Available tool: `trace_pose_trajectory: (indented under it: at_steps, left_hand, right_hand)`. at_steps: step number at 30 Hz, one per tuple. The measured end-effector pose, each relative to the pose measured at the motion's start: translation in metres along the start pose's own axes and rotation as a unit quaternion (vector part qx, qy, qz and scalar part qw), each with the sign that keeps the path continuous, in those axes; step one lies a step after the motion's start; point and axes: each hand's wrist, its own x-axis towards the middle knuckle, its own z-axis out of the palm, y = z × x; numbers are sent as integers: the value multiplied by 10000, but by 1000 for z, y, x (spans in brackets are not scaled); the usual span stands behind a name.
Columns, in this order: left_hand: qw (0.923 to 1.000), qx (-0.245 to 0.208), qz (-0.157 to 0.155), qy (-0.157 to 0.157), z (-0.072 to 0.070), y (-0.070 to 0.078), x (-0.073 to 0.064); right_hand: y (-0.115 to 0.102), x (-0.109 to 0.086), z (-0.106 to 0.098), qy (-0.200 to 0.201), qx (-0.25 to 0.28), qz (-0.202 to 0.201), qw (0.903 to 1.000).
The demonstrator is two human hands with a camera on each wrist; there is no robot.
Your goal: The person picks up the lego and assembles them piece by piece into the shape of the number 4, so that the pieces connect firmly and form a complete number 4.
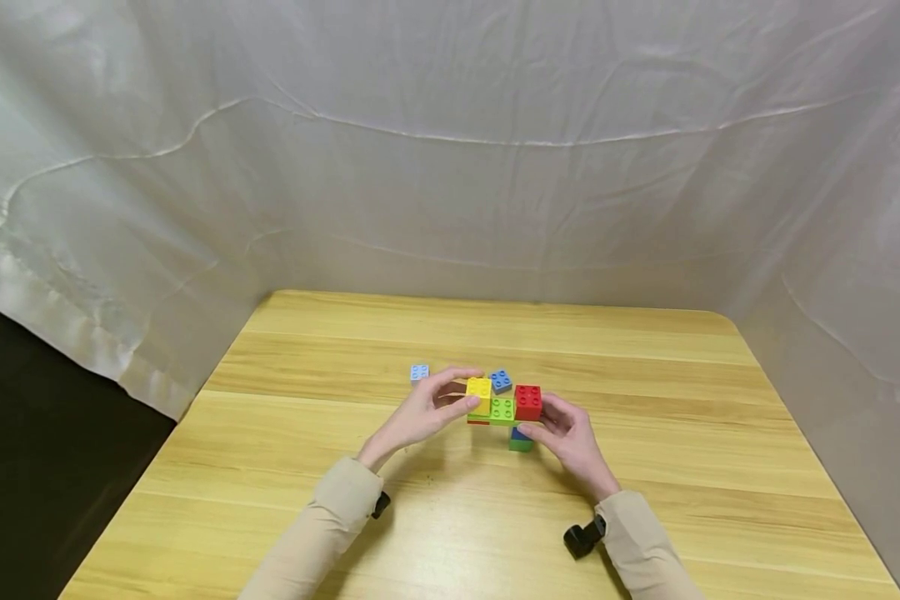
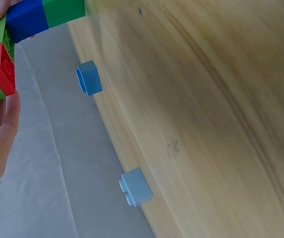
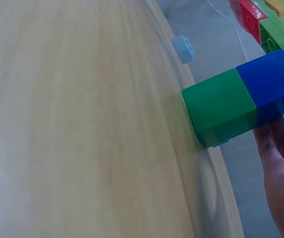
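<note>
Both hands hold one assembly of toy building bricks over the table. Its base is a long lime green brick (image 1: 502, 410), with a yellow brick (image 1: 478, 393) on top at the left end and a red brick (image 1: 528, 403) on top at the right. Underneath, a second red brick (image 2: 4, 69) sits at the left end; a blue brick (image 3: 270, 84) and a green brick (image 3: 221, 106) are stacked below the right end. My left hand (image 1: 431, 408) pinches the yellow end between thumb and fingers. My right hand (image 1: 576, 437) grips the end with the red top brick and blue brick.
Two loose bricks lie on the wooden table (image 1: 270, 467) beyond the hands: a light blue one (image 1: 419, 372) at the left and a darker blue one (image 1: 501, 381) behind the assembly. Pale cloth (image 1: 495, 208) hangs around the table's back and sides.
</note>
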Motion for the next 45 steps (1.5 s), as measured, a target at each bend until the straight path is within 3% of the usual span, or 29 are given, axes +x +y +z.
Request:
trace_pose_trajectory:
  at_steps: [13,18,27,45]
  left_hand:
    - [9986,271,-241,386,5,-2,4]
    - [9983,329,-372,305,6,0,4]
    - [9973,30,-699,203,4,-2,3]
    - [9983,-73,-572,106,6,-4,3]
  right_hand:
    - [-1,0,1,-7,82,-75,9999]
    - [-2,0,2,21,66,-83,9999]
    - [0,1,2,77,-47,-40,10000]
    - [0,0,3,222,-51,-109,9997]
